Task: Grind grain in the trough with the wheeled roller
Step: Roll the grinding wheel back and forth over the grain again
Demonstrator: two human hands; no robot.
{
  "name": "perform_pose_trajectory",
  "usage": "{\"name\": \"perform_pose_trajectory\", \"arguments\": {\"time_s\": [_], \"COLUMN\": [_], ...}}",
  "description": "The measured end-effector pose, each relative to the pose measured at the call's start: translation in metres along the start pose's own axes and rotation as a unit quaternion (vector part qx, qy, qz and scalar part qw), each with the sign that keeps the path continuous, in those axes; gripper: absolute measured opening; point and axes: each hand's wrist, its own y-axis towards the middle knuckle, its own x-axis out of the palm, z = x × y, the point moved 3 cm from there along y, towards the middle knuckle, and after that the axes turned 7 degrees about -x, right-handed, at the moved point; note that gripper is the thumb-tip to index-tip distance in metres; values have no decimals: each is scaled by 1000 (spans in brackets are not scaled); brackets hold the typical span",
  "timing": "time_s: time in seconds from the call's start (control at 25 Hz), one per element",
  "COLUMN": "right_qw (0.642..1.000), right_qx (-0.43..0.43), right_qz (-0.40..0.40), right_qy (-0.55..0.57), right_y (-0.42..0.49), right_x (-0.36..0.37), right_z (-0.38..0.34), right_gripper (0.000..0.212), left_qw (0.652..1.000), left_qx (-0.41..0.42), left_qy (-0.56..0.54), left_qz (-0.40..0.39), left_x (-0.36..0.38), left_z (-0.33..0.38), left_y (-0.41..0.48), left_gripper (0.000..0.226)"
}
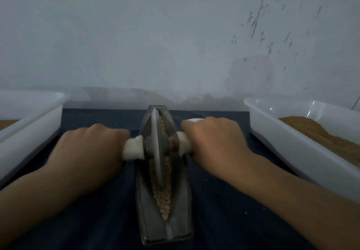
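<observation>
In the middle of the dark blue table (97,220), running lengthwise away from the camera: a boat-shaped metal trough (181,207). Standing on edge in its groove, toward the far half: the wheeled roller (155,144), disc between the 2 hands. Clenched round the white left handle (133,149): the left hand (91,148), just left of the trough, knuckles up. Clenched round the white right handle (183,142): the right hand (214,142), just right of the trough, roughly level with the left. Heaped along the groove on both sides of the disc: tan grain (162,189), most of it in the near half, between the wrists, with a thinner streak beside the disc toward the far tip.

Flanking the trough, well apart from it: 2 white plastic trays. On the left, the left tray (29,117), cut off by the frame edge, only a sliver of brown contents showing. On the right, the right tray (292,148), also cut off, holding a mound of brown ground meal (315,131).

Blurred: both hands and handles, so no telling single fingers apart. Hidden under the palms: the outer ends of both handles. Hidden behind the right hand's knuckles: most of a small white object (194,120), too little showing to name. Behind everything, a stained pale wall (175,35).
</observation>
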Motion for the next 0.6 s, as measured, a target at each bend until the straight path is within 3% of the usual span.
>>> {"name": "perform_pose_trajectory", "arguments": {"time_s": [0.08, 0.16, 0.24, 0.36, 0.44, 0.56, 0.6], "right_qw": [999, 999, 998, 993, 993, 995, 997], "right_qx": [-11, 15, 58, 106, 96, 69, 56], "right_qz": [46, 35, -27, -56, -67, -66, -41], "right_qy": [1, 0, -31, -21, -19, 15, 18], "right_y": [-25, -26, -4, 52, 68, 30, 10], "right_x": [-20, -16, 8, 36, 36, 19, 11], "right_z": [0, 2, 0, 7, 10, 8, 4], "right_gripper": [51, 47, 36, 15, 14, 15, 23], "left_qw": [998, 997, 997, 998, 995, 998, 1000], "left_qx": [43, 70, 31, -60, -76, -32, 0], "left_qy": [-22, 3, 56, 1, -40, -13, 0], "left_qz": [-29, 36, 33, -25, -53, -54, -14], "left_x": [-4, -10, -10, -1, -2, -14, -20], "left_z": [-10, -3, 11, 21, 21, 19, 17], "left_y": [-17, -15, 6, 49, 59, 25, 9], "left_gripper": [23, 22, 22, 2, 8, 5, 10]}}
